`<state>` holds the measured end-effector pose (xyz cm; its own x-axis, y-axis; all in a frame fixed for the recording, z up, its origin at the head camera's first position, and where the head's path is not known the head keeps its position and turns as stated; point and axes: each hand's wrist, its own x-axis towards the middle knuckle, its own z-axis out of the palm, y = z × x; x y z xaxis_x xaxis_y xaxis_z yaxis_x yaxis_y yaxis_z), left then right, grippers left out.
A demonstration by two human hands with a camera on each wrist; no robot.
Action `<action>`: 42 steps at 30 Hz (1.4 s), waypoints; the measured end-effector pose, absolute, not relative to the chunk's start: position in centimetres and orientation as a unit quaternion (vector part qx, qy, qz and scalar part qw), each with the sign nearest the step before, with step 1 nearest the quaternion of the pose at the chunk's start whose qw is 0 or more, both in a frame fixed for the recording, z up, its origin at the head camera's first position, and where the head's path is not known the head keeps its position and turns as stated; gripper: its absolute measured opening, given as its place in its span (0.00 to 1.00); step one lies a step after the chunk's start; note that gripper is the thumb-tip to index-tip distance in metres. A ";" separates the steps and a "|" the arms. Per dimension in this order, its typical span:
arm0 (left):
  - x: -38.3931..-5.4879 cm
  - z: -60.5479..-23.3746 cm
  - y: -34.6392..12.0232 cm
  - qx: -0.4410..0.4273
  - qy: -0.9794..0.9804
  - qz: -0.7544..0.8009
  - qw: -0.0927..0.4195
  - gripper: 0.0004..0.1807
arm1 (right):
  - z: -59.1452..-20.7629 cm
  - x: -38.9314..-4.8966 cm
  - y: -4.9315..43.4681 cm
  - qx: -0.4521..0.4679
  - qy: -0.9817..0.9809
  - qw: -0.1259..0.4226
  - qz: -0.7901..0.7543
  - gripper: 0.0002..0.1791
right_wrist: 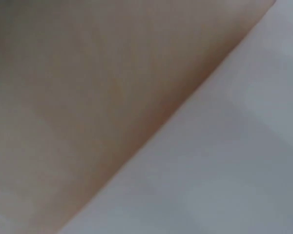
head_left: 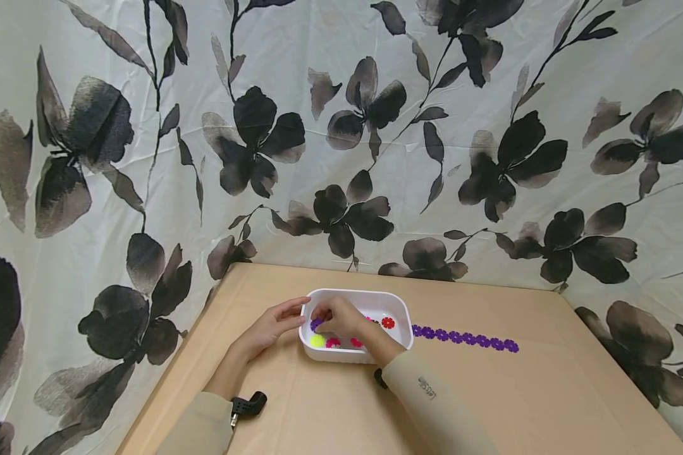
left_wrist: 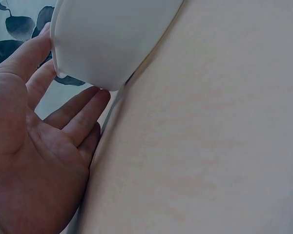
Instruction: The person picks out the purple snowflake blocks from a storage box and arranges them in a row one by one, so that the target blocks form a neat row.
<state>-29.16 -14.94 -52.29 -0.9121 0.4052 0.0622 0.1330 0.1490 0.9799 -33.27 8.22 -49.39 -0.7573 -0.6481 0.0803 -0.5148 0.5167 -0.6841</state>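
Note:
A white plastic tray [head_left: 355,356] stands on the table with small flower-shaped pieces inside. My left hand [head_left: 270,327] rests against its left end, fingers extended; in the left wrist view the fingertips of the left hand [left_wrist: 49,141] touch the tray's wall [left_wrist: 107,44]. Inside the tray, my right hand [head_left: 341,317] has its fingers curled and pinches a purple flower-shaped piece [head_left: 315,325]. Near it lie a yellow piece [head_left: 317,341], a pink piece [head_left: 332,343] and a red piece [head_left: 387,323]. The right wrist view shows only the blurred tray wall [right_wrist: 210,161] and tabletop.
A row of purple flower-shaped pieces [head_left: 468,338] runs rightward from the tray across the tan tabletop [head_left: 546,392]. Behind the table hangs a white cloth [head_left: 421,164] with dark flowers. A black wrist mount [head_left: 249,404] sits on the left wrist.

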 end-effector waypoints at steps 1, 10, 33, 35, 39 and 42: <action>-29.2 -52.3 -14.9 0.180 0.750 0.627 0.109 0.30 | -49.4 -33.3 8.2 -0.337 0.865 0.093 -0.359 0.09; -29.3 -52.4 -15.0 0.173 0.754 0.623 0.111 0.30 | -49.4 -33.3 8.4 -0.342 0.864 0.090 -0.358 0.11; -29.4 -52.2 -14.8 0.174 0.755 0.624 0.107 0.30 | -47.3 -32.2 13.7 -0.301 0.862 0.047 -0.405 0.12; -29.4 -52.2 -14.8 0.175 0.756 0.623 0.103 0.30 | -47.0 -31.8 14.8 -0.287 0.860 0.037 -0.421 0.12; -29.4 -52.3 -14.8 0.174 0.758 0.621 0.099 0.30 | -46.6 -31.1 17.1 -0.254 0.848 0.007 -0.465 0.14; -29.3 -52.3 -14.9 0.172 0.758 0.622 0.099 0.31 | -46.3 -30.9 18.7 -0.221 0.833 -0.014 -0.508 0.16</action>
<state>-29.33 -14.87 -52.32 -0.9214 0.3833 0.0642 0.1377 0.1675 0.9762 -30.90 18.70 -46.34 -0.9020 -0.3533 0.2482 -0.3824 0.3869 -0.8391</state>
